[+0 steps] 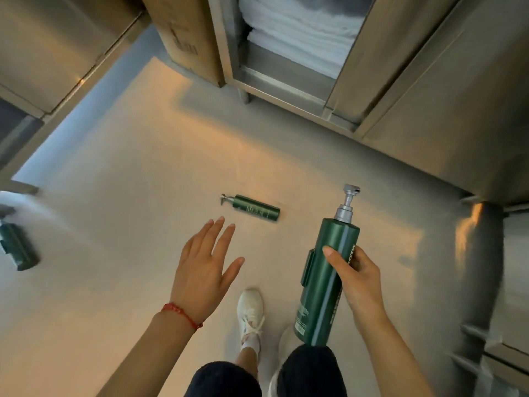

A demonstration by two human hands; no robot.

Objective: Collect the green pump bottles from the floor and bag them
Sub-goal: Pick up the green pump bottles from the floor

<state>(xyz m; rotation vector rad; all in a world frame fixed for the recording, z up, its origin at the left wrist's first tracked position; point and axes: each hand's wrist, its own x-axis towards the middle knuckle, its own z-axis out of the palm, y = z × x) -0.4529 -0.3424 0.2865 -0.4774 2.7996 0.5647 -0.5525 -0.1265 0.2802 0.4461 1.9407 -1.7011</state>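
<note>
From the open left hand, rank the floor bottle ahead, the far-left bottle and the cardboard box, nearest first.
From the left hand:
1. Floor bottle, lying just ahead of the fingertips.
2. Far-left bottle, at the frame's left edge.
3. Cardboard box, far ahead beside the cabinet.

So what's this person actually wearing? Both forearms are bare, no sleeves anywhere in view. The left hand [204, 270] has a thin red braided string bracelet [183, 315] round the wrist — small knots or beads along it. The right hand [359, 285] has nothing on it, no rings, no watch. Lower down there are dark shorts [229, 381], navy or black, ending around the knees. On the feet — white lace-up sneakers [250, 313] with a knit-looking upper and white ankle socks [252, 343].
</note>
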